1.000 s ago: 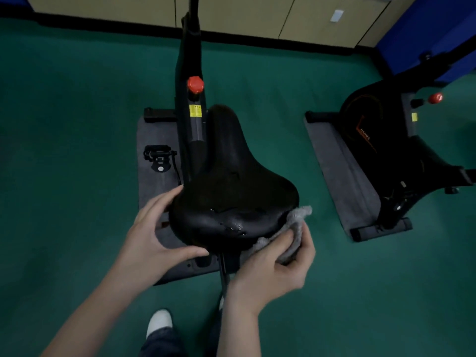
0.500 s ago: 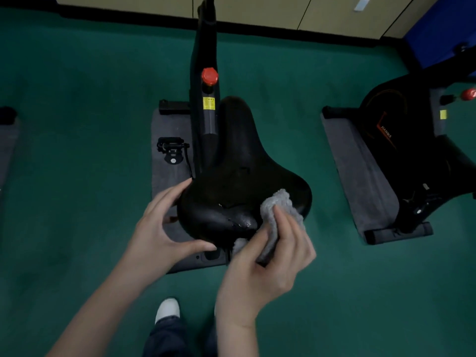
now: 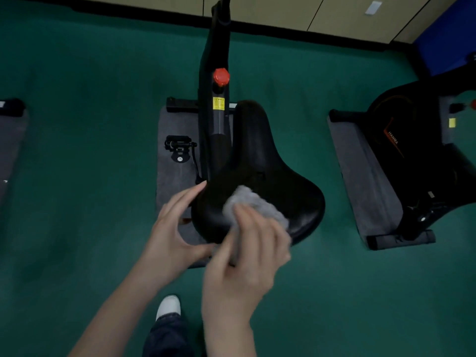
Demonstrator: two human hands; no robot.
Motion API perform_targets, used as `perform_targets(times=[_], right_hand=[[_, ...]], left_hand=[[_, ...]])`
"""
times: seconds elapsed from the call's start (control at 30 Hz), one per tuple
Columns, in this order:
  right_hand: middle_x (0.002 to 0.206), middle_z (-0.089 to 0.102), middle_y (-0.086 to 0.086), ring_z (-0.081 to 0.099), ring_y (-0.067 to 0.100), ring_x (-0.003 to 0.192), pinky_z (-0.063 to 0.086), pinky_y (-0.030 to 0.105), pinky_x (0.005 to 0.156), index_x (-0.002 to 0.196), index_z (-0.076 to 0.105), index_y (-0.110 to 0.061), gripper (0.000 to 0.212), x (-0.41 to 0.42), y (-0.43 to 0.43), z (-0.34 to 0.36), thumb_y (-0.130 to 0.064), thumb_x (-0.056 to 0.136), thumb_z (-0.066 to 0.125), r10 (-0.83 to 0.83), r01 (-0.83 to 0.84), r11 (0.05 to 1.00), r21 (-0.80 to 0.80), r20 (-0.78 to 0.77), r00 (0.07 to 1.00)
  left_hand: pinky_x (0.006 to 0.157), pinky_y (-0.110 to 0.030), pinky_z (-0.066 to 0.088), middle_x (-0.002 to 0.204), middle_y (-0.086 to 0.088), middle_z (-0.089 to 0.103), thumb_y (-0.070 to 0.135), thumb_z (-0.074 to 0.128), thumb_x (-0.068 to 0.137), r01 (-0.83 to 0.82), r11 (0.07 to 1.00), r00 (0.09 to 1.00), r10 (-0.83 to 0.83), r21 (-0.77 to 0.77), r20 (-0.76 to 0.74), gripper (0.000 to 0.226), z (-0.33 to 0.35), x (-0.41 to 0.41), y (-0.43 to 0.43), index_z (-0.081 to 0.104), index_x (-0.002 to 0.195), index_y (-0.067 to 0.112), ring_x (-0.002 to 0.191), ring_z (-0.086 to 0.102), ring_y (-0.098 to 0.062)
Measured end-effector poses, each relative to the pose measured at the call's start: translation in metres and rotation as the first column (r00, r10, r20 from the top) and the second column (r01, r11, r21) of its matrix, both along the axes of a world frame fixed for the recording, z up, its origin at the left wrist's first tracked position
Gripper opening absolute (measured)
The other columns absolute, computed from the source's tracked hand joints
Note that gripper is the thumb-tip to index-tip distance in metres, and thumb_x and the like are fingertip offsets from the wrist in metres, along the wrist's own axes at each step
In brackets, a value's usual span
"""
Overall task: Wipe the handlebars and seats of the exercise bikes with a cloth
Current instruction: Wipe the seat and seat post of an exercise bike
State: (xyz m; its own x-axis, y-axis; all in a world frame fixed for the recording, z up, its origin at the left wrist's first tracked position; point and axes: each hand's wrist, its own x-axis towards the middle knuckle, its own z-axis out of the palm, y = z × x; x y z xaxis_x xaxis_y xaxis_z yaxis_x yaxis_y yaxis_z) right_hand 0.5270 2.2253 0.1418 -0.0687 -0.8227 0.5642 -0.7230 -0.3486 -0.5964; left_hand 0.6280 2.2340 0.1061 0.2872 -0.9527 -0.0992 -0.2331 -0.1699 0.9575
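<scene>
From your head camera, the seat (image 3: 260, 181) is a black, wide-backed saddle with a narrow nose pointing away from you, glossy at its rear right edge, sitting on the middle bike (image 3: 215, 119) directly below you. Your right hand (image 3: 244, 256) presses a small grey cloth (image 3: 253, 202) onto the rear left part of the seat, fingers (image 3: 251, 222) flat on top of it and thumb alongside; the hand is motion-blurred, so how the cloth is gripped underneath you cannot tell. Your left hand (image 3: 172, 233) is spread, cupping the seat's left rear edge, fingertips touching the rim and thumb curled under.

You can count one cloth, one seat in view, two hands, and three mats: the grey mat (image 3: 175, 124) under this bike, a second mat (image 3: 360, 171) to the right, and a sliver of a third (image 3: 10, 140) at the left edge. The second bike (image 3: 417, 155) is cut off by the frame and its seat is out of sight. No handlebars show; the middle bike's post runs off the top. One red knob (image 3: 221, 77) and one pedal (image 3: 179, 145) show on it
</scene>
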Motion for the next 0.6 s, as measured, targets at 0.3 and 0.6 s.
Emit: perform_targets(times=[0.3,0.6], right_hand=[[0.098,0.066,0.002,0.05,0.017,0.099,0.049,0.045,0.083,0.101,0.069,-0.006,0.024,-0.027,-0.027,0.016,-0.008,0.089,0.048,0.074,-0.068,0.989,0.13,-0.047,0.996],[0.093,0.066,0.002,0.053,0.021,0.094,0.046,0.025,0.085,0.097,0.071,-0.006,0.025,-0.03,-0.05,0.033,0.011,0.08,0.061,0.295,-0.262,0.944,0.2,-0.158,0.942]], left_hand=[[0.104,-0.039,0.041,0.137,0.021,0.043,0.062,0.081,0.046,0.043,0.999,0.999,-0.043,0.003,0.023,0.103,-0.004,0.004,0.0,0.04,0.138,0.041,0.13,0.04,-0.009],[0.103,-0.023,0.031,0.133,0.034,0.039,0.063,0.079,0.046,0.024,1.0,1.0,-0.024,-0.018,0.02,0.099,-0.006,0.002,0.001,0.036,0.135,0.053,0.13,0.036,-0.005]])
